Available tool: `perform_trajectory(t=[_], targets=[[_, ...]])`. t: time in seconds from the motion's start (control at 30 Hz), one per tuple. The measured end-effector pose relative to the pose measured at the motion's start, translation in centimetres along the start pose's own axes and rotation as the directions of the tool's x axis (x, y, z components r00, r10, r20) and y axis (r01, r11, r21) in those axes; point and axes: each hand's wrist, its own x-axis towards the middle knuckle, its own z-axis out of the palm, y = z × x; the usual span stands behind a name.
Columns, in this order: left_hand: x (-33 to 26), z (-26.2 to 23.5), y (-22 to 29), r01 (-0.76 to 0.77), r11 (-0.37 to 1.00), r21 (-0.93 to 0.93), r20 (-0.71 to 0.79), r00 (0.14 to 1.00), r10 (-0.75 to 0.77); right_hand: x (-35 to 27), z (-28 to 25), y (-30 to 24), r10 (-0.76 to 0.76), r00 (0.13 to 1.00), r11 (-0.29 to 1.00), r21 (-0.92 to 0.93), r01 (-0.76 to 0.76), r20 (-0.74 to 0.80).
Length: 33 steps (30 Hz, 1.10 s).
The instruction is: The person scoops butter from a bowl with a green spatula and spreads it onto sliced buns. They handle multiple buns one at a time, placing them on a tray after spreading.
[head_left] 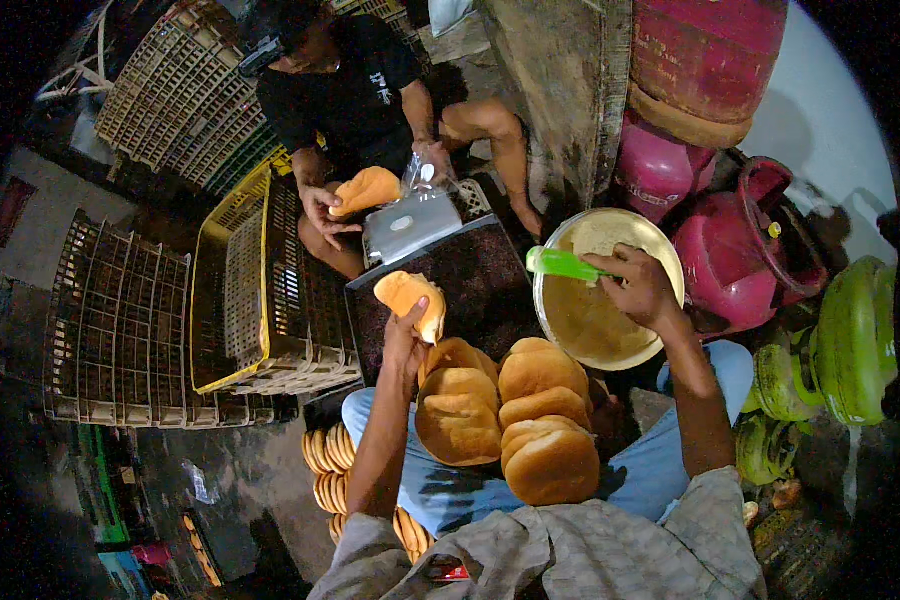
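Note:
My left hand (404,340) grips a split bread bun (411,304), held up over a dark tray. In my right hand (637,287) is a green spatula (567,264), its broad end pointing left above the rim of a round metal bowl (541,312). Pale, creamy filling (595,320) covers the bowl's inside. Two rows of golden buns, a left row (458,425) and a right row (547,455), rest against each other at my lap, below my hands. Some of the left row is hidden behind other buns.
Across from me a person (345,90) holds a bun (367,190) beside clear plastic bags (410,225). The dark tray (480,290) lies between us. Yellow and brown crates (120,320) stand left, above more buns (330,450). Pink (720,250) and green gas cylinders (855,340) crowd the right.

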Motion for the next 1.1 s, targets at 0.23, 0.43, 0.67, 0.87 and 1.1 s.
perform_trajectory(t=[0.23, 0.43, 0.67, 0.87, 1.1], targets=[[11.3, -9.9, -5.4, -0.136, 0.804, 0.578, 0.087, 0.991, 0.105, -0.3, 1.4, 4.2, 0.063, 0.998, 0.976, 0.208, -0.058, -0.019], [14.9, -6.7, -11.3, -0.417, -0.282, 0.864, 0.249, 0.841, -0.48, -0.7, 2.4, 5.2, 0.194, 0.98, 0.967, 0.16, -0.2, 0.054], [19.0, 1.8, -5.4, -0.343, -0.093, 0.935, 0.237, 0.797, -0.555, -1.3, 2.6, 6.2, 0.21, 0.955, 0.977, -0.014, -0.212, 0.21], [8.5, 3.3, -4.3, -0.387, 0.167, 0.907, 0.421, 0.846, -0.328, -1.3, 5.4, 7.9, 0.361, 0.809, 0.924, -0.294, -0.243, 0.463], [-13.7, 2.8, 0.4, -0.642, -0.165, 0.748, 0.653, 0.757, 0.017, -2.4, 10.6, 5.8, 0.372, 0.684, 0.906, -0.406, -0.12, 0.628]])
